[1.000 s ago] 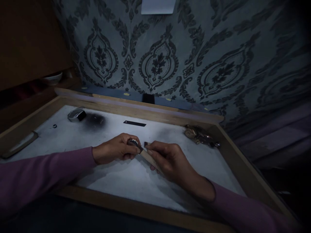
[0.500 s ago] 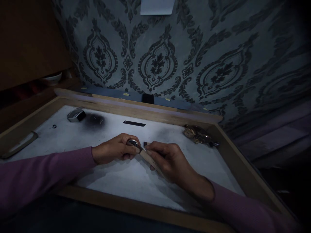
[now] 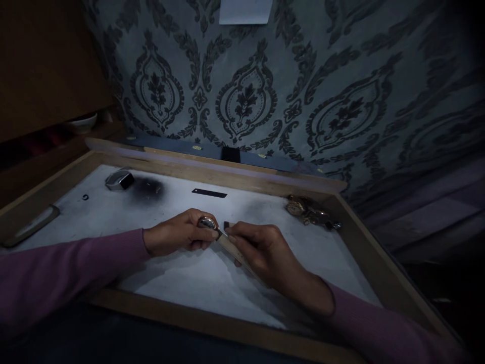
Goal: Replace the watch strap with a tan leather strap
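Note:
My left hand [image 3: 188, 231] is closed around a wristwatch [image 3: 206, 223], its round silver case showing above the thumb. From the case a light beige strap [image 3: 230, 247] runs down to the right, partly beneath my right hand [image 3: 261, 246]. Between the pinched fingers of that hand is a slim tool with a metal tip [image 3: 223, 232], which meets the watch where strap and case join. Its exact kind is too dark to make out. A short dark end [image 3: 226, 225] sticks up beside the right fingertips.
A wooden-rimmed tray [image 3: 242, 174] with a white bottom surrounds both hands. Inside lie a dark blade [image 3: 209, 193], a silver watch [image 3: 120, 180], a small dark ring [image 3: 85, 197], a curved strap-like piece [image 3: 36, 225] and a heap of watches [image 3: 308, 210]. Patterned wallpaper rises behind.
Almost nothing differs. The watch face appears tilted very slightly, while both hands keep their grip and place.

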`<state>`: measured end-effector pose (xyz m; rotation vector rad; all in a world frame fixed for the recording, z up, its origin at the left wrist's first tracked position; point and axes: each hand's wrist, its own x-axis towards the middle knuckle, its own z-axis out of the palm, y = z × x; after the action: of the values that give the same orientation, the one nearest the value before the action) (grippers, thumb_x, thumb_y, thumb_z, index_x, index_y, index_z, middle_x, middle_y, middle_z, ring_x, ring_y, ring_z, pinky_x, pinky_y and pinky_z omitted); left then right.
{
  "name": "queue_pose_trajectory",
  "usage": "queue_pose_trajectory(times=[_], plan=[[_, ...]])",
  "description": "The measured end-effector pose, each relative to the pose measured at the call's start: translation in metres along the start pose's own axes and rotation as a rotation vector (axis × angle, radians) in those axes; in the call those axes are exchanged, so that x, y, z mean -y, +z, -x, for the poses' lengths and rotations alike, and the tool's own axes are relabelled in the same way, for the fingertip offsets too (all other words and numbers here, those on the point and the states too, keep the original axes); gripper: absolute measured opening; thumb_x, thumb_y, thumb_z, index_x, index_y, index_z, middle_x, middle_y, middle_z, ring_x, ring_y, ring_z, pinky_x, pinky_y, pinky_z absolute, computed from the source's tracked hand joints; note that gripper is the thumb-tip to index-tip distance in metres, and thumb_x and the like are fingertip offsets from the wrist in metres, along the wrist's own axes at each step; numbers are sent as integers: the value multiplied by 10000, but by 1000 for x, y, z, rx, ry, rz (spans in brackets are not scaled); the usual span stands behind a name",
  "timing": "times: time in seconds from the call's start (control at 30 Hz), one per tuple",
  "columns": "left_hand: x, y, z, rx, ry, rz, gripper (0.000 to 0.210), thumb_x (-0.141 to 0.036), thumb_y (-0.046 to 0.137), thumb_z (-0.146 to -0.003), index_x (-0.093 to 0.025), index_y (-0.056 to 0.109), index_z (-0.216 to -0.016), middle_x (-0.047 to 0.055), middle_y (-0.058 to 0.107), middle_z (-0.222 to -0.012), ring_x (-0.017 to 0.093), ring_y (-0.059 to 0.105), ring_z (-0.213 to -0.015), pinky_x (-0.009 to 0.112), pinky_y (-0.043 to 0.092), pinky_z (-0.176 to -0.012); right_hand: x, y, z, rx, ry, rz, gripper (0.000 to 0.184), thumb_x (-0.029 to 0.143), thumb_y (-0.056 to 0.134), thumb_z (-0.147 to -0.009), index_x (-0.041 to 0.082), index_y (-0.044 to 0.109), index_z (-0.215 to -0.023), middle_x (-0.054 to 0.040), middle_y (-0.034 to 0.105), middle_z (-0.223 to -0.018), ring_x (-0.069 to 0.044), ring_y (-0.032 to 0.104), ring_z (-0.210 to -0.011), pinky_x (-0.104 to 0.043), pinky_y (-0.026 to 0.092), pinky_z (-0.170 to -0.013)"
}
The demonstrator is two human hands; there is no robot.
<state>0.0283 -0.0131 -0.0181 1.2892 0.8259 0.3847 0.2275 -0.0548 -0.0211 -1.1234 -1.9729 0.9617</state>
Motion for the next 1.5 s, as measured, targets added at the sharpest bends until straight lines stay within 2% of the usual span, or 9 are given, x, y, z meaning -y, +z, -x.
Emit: queue_pose_trajectory(times=[0.17,0.5,0.77,1.0,1.23,1.5], plan=[[-1,0,0,15,0,-4,308,-420,683,-753,-155,534,-703,-55,491,-546,55,363,-456,216,240,-445,0,0,0,7,-21,17,248,183,505,-905,153,661,-714,4,598,-553,-103,545,-486,-209,420,-451],[-2,0,0,15,-5,-18,315,-430,689,-737,-161,532,-698,-54,498,-545,62,373,-463,214,251,-449,-2,1,0,1,-36,66,252,176,496,-908,149,675,-733,-12,639,-578,-109,560,-497,-219,417,-467],[-5,1,1,14,-32,-6,300,-416,690,-738,-167,527,-702,-58,495,-538,63,372,-457,212,240,-442,-2,1,0,3,-5,36,238,191,505,-906,159,669,-737,-1,628,-570,-111,568,-490,-212,436,-462],[-4,0,1,23,-23,-8,302,-406,688,-739,-163,522,-673,-55,494,-540,56,368,-462,215,245,-451,-2,1,1,4,-34,51,245,189,500,-914,158,668,-739,4,609,-552,-104,552,-476,-213,424,-452],[-2,-2,1,25,-28,11,249,-363,682,-743,-161,538,-727,-60,505,-548,56,373,-458,212,247,-447,-1,1,0,3,-17,40,241,170,511,-907,152,667,-724,5,611,-549,-100,560,-469,-207,423,-445],[-2,-3,1,36,-47,13,196,-300,674,-725,-160,538,-741,-61,516,-548,52,382,-450,207,256,-447,-4,3,0,-2,-7,18,228,163,515,-901,145,731,-830,-7,644,-573,-108,585,-470,-215,443,-449]])
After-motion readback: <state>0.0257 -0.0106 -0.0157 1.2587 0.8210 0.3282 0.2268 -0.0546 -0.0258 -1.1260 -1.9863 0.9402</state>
